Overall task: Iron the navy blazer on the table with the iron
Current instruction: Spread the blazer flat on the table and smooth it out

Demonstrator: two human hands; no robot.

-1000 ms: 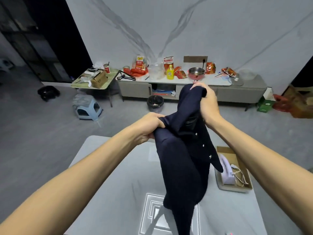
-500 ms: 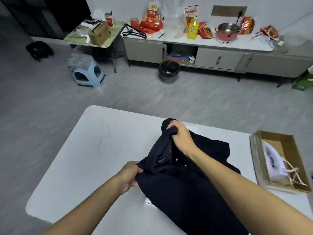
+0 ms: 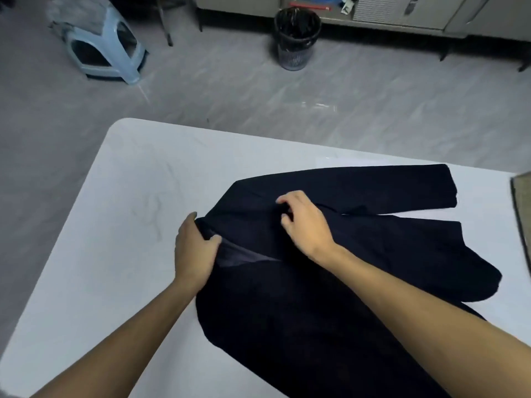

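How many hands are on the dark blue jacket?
2. The left hand grips the blazer at its left edge. The right hand sits near the blazer's middle, curled into the cloth. No others seem hidden.

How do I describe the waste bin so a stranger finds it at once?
Look past the white table to the grey floor. Before the low cabinet stands the waste bin. It is round, black and lined, unlike the pale blue stool further left.
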